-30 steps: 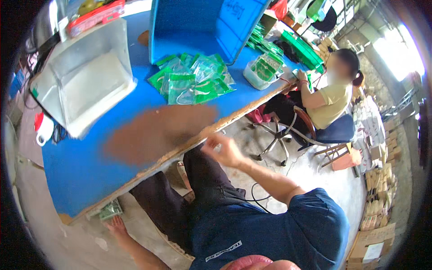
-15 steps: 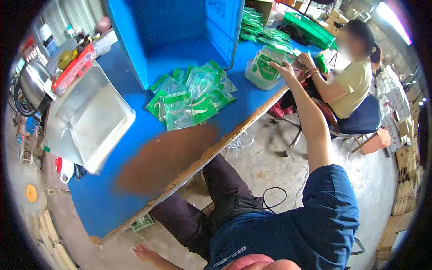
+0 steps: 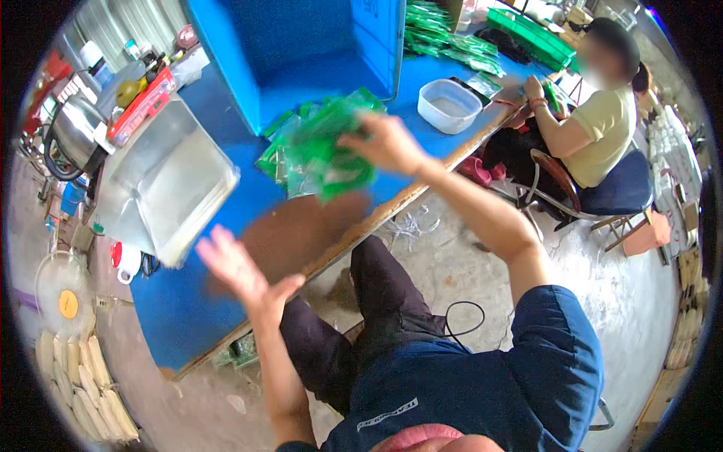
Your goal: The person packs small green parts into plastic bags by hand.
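My right hand (image 3: 385, 143) is raised over the blue table (image 3: 177, 301) and grips a bunch of green plastic packets (image 3: 327, 154), blurred by motion. More green packets (image 3: 277, 151) lie on the table just behind that bunch. My left hand (image 3: 241, 275) hovers open above the table's near edge, fingers spread, holding nothing, close to a worn brown patch (image 3: 301, 233) on the tabletop.
A shiny metal tray (image 3: 162, 181) stands at the left, a blue box (image 3: 301, 53) behind the packets. A white tub (image 3: 449, 105) sits at right. A person in a yellow shirt (image 3: 599, 124) sits on a chair (image 3: 610, 192) at the table's far end.
My right hand has come back from the white tub and now lifts a bunch of green packets. My left hand has risen from below the table to above its edge.
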Demonstrator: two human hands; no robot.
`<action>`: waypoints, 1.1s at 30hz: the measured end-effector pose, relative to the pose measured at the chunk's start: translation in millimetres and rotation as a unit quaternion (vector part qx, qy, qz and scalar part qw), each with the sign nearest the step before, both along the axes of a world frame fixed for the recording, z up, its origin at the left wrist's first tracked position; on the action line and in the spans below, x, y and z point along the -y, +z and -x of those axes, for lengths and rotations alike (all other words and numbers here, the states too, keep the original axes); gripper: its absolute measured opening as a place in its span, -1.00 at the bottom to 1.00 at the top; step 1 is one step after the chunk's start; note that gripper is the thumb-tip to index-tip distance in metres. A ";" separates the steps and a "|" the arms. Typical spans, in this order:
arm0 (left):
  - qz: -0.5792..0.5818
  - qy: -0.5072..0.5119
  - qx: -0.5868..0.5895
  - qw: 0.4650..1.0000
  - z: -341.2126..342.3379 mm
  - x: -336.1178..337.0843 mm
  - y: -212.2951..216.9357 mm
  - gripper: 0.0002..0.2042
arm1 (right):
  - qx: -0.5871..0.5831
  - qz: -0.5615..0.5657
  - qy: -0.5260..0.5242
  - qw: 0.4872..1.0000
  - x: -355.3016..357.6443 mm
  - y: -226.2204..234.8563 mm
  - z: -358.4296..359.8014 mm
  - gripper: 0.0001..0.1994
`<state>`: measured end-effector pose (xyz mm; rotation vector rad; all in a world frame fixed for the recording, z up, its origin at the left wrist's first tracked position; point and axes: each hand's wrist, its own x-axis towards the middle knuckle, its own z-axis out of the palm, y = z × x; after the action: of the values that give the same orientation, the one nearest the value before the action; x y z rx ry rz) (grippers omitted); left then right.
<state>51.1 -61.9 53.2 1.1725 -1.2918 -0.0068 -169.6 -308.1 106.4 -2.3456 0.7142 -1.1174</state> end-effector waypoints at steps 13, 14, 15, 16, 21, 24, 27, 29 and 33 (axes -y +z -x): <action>-0.290 -0.138 -0.114 0.940 -80.2 -13.0 -23.6 -0.43 | -0.045 -0.259 0.300 0.917 -120.3 -79.0 -128.6 0.07; -0.259 -0.133 -0.123 0.949 -78.9 -17.3 -19.5 -0.37 | -0.058 -0.244 0.295 0.922 -118.8 -68.6 -131.5 0.05; -0.260 -0.134 -0.124 0.948 -80.1 -19.9 -21.3 -0.37 | -0.070 -0.230 0.288 0.927 -117.5 -60.2 -135.4 0.03; -0.262 -0.132 -0.136 0.946 -81.6 -21.7 -22.0 -0.33 | -0.101 -0.241 0.308 0.915 -113.2 -58.8 -137.0 0.07; -0.210 -0.119 -0.102 0.965 -84.7 -18.9 -47.5 -0.28 | -0.166 -0.103 0.283 0.939 -111.7 -93.4 -129.4 0.27; -0.296 -0.119 -0.105 0.942 -75.6 -25.1 -32.5 -0.44 | -0.160 -0.069 0.221 0.960 -116.8 -100.6 -127.6 0.19; -0.318 -0.090 -0.049 0.943 -73.2 -32.5 -32.8 -0.54 | -0.128 -0.056 0.212 0.967 -120.9 -104.1 -135.1 -0.01; -0.300 -0.108 -0.082 0.944 -65.4 -26.1 -29.9 -0.53 | -0.107 -0.075 0.229 0.965 -121.6 -105.1 -131.0 -0.03; -0.213 -0.050 -0.111 0.969 -53.2 -32.3 -23.1 -0.55 | -0.102 -0.072 0.255 0.959 -122.8 -94.1 -112.7 -0.02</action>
<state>104.2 -29.5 30.1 1.4218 -1.1786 -0.4980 -56.9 -185.4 12.3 -2.3433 0.2150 -0.5841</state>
